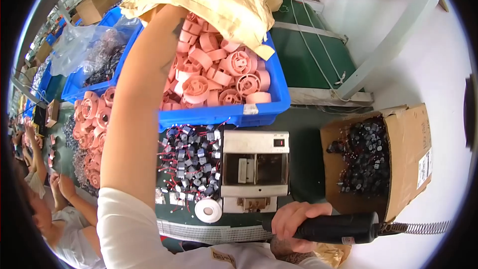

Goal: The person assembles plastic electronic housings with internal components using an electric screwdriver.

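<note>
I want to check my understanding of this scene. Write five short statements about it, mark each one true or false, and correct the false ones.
1. The right hand grips a black handheld tool. True.
2. The left hand shows in full. False: the left forearm reaches under a yellowish bag, which hides the hand.
3. Pink parts lie in the blue bin. True.
4. The cardboard box at the right holds white parts. False: dark parts lie in it.
5. A round white piece lies near the machine's lower left corner. True.
</note>
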Demonstrator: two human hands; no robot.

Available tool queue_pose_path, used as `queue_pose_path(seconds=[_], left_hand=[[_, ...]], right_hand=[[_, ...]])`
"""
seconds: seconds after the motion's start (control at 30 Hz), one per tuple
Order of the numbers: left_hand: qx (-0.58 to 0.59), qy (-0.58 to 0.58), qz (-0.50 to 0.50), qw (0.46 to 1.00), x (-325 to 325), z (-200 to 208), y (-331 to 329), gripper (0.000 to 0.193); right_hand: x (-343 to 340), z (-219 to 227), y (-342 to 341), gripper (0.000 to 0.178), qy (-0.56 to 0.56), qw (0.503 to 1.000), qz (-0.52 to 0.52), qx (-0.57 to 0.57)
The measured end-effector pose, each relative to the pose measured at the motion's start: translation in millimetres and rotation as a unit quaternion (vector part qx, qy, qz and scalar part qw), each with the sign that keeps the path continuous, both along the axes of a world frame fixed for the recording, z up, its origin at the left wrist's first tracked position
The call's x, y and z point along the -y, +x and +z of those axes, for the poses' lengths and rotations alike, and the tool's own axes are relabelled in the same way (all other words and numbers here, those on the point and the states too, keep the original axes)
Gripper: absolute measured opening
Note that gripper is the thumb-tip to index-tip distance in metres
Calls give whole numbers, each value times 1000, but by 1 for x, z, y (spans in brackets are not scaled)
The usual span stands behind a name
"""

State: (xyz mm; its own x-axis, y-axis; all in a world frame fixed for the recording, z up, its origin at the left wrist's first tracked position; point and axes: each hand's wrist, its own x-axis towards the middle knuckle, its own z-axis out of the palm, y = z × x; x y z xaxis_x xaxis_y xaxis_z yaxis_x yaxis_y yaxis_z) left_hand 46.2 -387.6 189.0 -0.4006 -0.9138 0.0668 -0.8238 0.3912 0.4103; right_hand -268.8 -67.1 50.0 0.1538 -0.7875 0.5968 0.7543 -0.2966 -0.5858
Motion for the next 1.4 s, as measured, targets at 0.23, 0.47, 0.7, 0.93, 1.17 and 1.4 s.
queue_pose_path(seconds=[0.23,0.47,0.7,0.93,1.17,1.4], left_hand=[[-28,-18,-14,999,19,22,-57,41],[-47,-10,-36,998,38,22,-50,43],[-53,-25,-21,998,24,3,-40,44],[-49,-32,83,995,93,25,-24,45],[-39,-14,173,984,47,26,18,47],[-56,-13,137,989,147,97,72,48]], right_hand=[[21,11,4,66,-31,999,40,-10],[23,8,2,67,-4,1000,-4,-22],[17,11,8,66,-18,997,-43,-54],[7,7,15,61,21,995,-70,-72],[0,6,27,60,27,997,-58,-38],[-8,15,25,64,36,999,-19,-37]])
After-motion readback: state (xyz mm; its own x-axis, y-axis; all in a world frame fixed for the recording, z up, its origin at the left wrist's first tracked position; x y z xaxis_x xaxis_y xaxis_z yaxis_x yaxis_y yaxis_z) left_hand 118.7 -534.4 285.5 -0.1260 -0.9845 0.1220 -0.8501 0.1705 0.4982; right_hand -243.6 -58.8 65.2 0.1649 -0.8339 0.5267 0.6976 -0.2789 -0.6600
